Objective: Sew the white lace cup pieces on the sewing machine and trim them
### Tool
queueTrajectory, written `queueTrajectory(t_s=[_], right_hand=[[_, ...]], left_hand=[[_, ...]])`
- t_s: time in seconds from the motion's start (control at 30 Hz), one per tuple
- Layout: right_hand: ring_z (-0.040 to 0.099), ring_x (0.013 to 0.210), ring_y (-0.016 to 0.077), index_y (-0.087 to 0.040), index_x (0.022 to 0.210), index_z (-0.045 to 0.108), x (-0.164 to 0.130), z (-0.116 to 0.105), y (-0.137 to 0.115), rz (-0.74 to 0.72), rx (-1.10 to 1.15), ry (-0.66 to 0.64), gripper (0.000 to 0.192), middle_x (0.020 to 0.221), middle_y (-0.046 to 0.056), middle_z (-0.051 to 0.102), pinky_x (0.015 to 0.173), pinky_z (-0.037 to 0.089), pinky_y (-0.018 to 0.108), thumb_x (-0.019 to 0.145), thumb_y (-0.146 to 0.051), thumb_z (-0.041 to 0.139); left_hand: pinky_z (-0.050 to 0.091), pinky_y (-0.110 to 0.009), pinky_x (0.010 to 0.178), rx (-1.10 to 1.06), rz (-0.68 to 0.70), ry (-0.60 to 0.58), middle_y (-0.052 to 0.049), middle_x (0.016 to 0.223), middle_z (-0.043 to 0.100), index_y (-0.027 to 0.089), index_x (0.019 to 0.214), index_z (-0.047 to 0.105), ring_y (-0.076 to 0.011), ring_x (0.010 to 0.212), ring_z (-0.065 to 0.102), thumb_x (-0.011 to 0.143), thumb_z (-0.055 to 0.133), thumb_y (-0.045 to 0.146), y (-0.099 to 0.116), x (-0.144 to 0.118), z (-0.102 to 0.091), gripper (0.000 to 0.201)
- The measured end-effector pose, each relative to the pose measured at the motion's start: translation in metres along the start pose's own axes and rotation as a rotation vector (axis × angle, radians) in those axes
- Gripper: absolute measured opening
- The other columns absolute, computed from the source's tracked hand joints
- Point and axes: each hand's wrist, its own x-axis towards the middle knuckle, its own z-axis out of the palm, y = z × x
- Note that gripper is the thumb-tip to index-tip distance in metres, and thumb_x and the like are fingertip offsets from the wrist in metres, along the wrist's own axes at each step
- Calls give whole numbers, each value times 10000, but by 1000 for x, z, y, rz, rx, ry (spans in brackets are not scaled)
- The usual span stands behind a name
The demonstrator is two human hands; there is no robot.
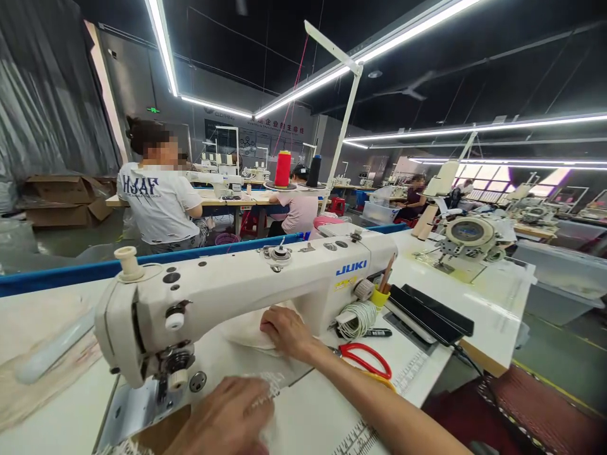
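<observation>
My right hand (288,332) reaches under the arm of a white JUKI sewing machine (227,272). Its fingers are curled onto a piece of white cloth (246,332) lying on the machine bed. Closer to me, my left hand (227,417) is low in front of the needle area, smeared by motion. Something pale and lacy or see-through shows at its fingertips, too blurred to name. To its left are the presser foot (164,388) and the shiny needle plate (126,411).
Red-handled scissors (365,359), a coil of white cord (358,318), a black marker (377,332) and a black tray-like object (431,313) lie to the right. Pale fabric (42,366) covers the left tabletop. A co-worker (156,196) sits beyond the blue-edged table.
</observation>
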Motion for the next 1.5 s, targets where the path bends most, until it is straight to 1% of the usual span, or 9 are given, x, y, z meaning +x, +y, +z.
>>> queueTrajectory(t_s=[0.13, 0.27, 0.37, 0.47, 0.6, 0.7, 0.97, 1.13, 1.5], right_hand=[[573, 754, 143, -152, 777, 626, 3, -1, 6, -4, 52, 21, 124, 764, 25, 626, 700, 398, 236, 843, -103, 534], [571, 743, 137, -145, 773, 620, 1, 0, 12, -29, 92, 34, 121, 760, 24, 620, 704, 411, 232, 831, -85, 532], [559, 793, 148, -152, 864, 605, -7, 0, 14, -60, 105, 44, 50, 876, 43, 603, 700, 422, 236, 819, -143, 583], [538, 865, 172, -152, 898, 591, -16, 2, 18, -84, 95, 39, 144, 971, 66, 570, 723, 424, 251, 765, -148, 646], [532, 869, 186, -146, 818, 599, -19, 5, 18, -74, 52, 14, 36, 900, 64, 573, 749, 415, 277, 803, -120, 580], [532, 867, 197, -136, 811, 599, -17, 4, 15, -51, 9, -2, 105, 894, 77, 575, 749, 408, 297, 840, -107, 502], [541, 869, 207, -130, 839, 601, -17, -3, 12, -42, -13, -63, 80, 924, 91, 582, 731, 400, 294, 820, -121, 524], [549, 843, 203, -114, 841, 600, -15, -1, 12, -7, 29, -33, 119, 905, 101, 586, 722, 398, 290, 823, -93, 485], [527, 695, 128, -154, 682, 547, -10, -2, 19, 89, 265, 96, 127, 725, 7, 578, 630, 370, 212, 737, -50, 594]], left_hand=[[494, -394, 916, 48, -195, -59, -98, 1179, 617, 189, 1058, 631, -269, 1053, 587, 778, 575, 90, 0, 45, -12, 302], [443, -420, 968, 100, -285, -91, -123, 1198, 596, 149, 1133, 589, -270, 1106, 551, 818, 543, 98, -9, 58, 2, 323], [377, -457, 1027, 141, -308, -124, -144, 1257, 563, 139, 1203, 549, -284, 1180, 502, 821, 556, 122, -15, 57, 11, 382], [286, -503, 1079, 159, -324, -153, -162, 1322, 511, 129, 1263, 500, -283, 1252, 437, 852, 517, 143, -16, 54, 13, 412], [282, -493, 1081, 151, -331, -169, -156, 1307, 524, 116, 1271, 489, -270, 1236, 455, 840, 520, 123, -13, 53, 10, 432], [277, -493, 1078, 158, -336, -155, -157, 1288, 533, 116, 1243, 512, -276, 1226, 459, 833, 527, 115, -12, 55, 10, 411], [285, -491, 1063, 157, -320, -118, -149, 1236, 557, 133, 1203, 533, -273, 1185, 489, 843, 537, 149, -19, 55, 20, 361], [307, -471, 1047, 147, -324, -96, -137, 1161, 590, 133, 1148, 556, -257, 1121, 534, 837, 555, 162, -22, 56, 24, 313], [270, -509, 1046, 78, -340, -65, -129, 1132, 592, 160, 1089, 569, -268, 1100, 542, 792, 553, 96, -16, 57, 17, 304]])
